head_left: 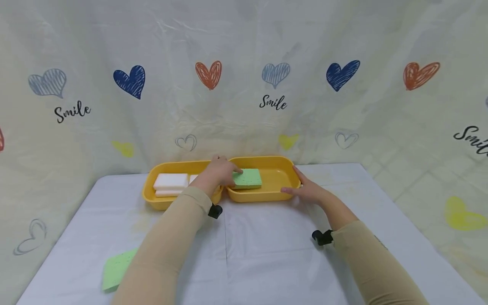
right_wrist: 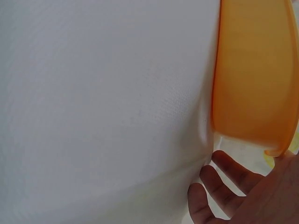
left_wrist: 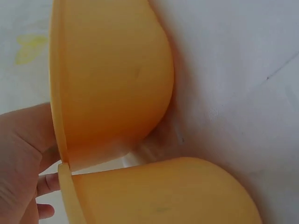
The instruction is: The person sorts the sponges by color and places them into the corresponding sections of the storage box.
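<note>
Two yellow oval trays stand end to end at the back of the table. In the right tray lies a green sponge, against its left end. White sponge blocks fill the left tray. My left hand grips the right tray's left end where the two rims meet, thumb reaching inside over the sponge. In the left wrist view its fingers go behind the rims and are partly hidden. At the opposite end, my right hand holds the right tray by its rim, its other fingers spread outside.
Another green piece lies at the front left of the white-covered table, partly behind the left sleeve. A wall sheet printed with hearts and "Smile" hangs right behind the trays. Small black devices sit at both wrists.
</note>
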Tool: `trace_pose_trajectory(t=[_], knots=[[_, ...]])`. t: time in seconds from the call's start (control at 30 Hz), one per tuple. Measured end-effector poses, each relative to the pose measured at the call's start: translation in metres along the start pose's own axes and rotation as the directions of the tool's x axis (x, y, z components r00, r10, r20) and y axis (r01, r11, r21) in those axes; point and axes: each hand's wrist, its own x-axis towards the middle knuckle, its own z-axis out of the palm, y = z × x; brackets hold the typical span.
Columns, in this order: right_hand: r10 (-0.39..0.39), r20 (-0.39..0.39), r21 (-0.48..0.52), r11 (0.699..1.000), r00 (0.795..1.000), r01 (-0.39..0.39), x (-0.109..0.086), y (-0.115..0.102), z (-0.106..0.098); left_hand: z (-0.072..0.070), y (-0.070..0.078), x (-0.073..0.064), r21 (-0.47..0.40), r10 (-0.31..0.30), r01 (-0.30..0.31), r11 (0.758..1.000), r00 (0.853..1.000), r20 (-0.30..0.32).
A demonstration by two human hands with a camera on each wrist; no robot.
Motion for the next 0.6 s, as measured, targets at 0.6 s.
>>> trace_pose_trajectory(t=[0.6], knots=[[0.013,0.003,-0.012,1.000,1.000,-0.013,0.0002,-0.0015,-0.0001,-0.0038,0.0024,-0.0042,0.110,0.047,-0.047,0.993,0.999,0.006]])
